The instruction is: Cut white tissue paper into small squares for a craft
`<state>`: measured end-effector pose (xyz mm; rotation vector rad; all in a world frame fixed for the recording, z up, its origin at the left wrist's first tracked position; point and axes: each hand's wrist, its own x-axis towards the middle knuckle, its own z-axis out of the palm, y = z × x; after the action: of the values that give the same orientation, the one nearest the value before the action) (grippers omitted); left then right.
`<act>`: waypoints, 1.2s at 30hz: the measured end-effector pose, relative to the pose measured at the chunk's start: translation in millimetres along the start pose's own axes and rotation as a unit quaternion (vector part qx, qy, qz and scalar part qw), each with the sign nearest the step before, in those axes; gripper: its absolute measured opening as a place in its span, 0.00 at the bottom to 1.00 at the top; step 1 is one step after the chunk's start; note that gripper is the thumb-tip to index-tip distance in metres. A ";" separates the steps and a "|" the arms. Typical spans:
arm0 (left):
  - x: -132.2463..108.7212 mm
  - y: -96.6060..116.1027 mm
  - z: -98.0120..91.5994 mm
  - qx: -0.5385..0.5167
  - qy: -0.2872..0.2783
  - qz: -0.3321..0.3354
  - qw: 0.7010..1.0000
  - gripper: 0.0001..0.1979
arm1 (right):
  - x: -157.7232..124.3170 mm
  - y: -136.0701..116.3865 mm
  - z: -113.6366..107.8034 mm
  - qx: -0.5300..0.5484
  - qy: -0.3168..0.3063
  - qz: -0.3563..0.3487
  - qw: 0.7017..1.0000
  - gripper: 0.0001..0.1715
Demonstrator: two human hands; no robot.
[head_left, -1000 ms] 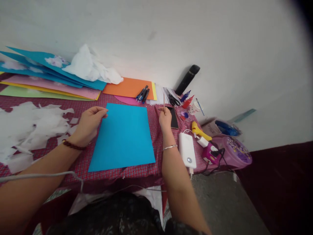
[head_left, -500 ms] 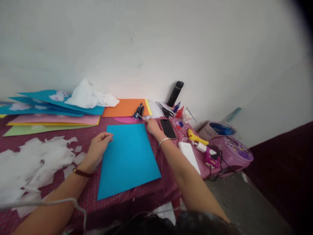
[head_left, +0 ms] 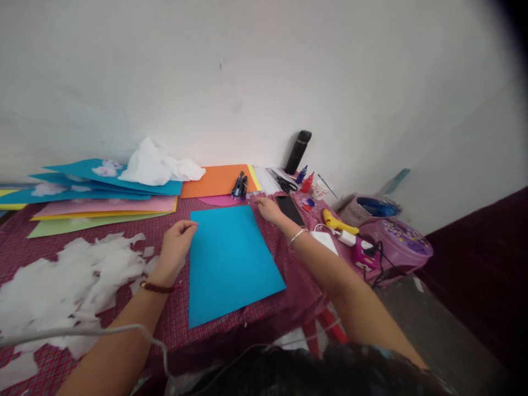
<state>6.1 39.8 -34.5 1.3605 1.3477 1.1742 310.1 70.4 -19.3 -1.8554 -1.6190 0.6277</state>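
A bright blue paper sheet (head_left: 233, 264) lies flat on the checked tablecloth between my hands. My left hand (head_left: 177, 246) is at its left edge, fingers curled together in a pinch; whatever they hold, if anything, is too small to make out. Past the sheet's far right corner, my right hand (head_left: 270, 210) is closed around a thin stick (head_left: 253, 196) that points left toward some dark pens (head_left: 240, 186). Just right of that hand is a black phone (head_left: 289, 209). Torn white paper pieces (head_left: 78, 280) are heaped left of my left forearm.
Coloured sheets (head_left: 103, 206) and white crumpled tissue (head_left: 150, 165) are stacked at the back left. Scissors (head_left: 285, 183), paint bottles (head_left: 307, 183), a paper cup (head_left: 320, 190) and a yellow glue gun (head_left: 339, 223) stand or lie right. A white cable (head_left: 103, 330) crosses my left forearm.
The view has shifted, so the table's things appear farther right. Both hands keep nearly the same poses, the right one slightly farther from the blue sheet's corner with the thin stick still held.
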 end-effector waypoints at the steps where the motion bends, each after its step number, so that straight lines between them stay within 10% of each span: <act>1: -2.2 2.1 0.8 0.008 -0.012 -0.001 1.000 0.15 | -11.0 2.6 -1.9 0.030 -0.001 0.014 0.999 0.18; 6: -8.8 1.4 8.4 0.079 -0.089 0.016 0.993 0.13 | -68.7 8.9 -7.6 0.174 -0.030 0.087 0.980 0.14; 15: -12.7 -15.6 23.9 0.233 -0.050 0.161 0.958 0.06 | -95.3 -6.6 4.0 0.249 -0.033 0.122 0.960 0.13; 31: -4.0 -9.4 21.4 0.326 -0.055 0.188 0.925 0.12 | -49.8 8.3 13.2 0.015 0.047 0.016 0.999 0.15; 36: -10.2 -10.9 20.4 0.398 -0.119 0.223 0.882 0.13 | -67.9 -5.9 18.9 -0.111 0.109 -0.138 0.978 0.15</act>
<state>24.4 30.9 -49.4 2.4227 1.4317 0.6748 282.9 6.2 -30.8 -1.7353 -1.8094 0.1220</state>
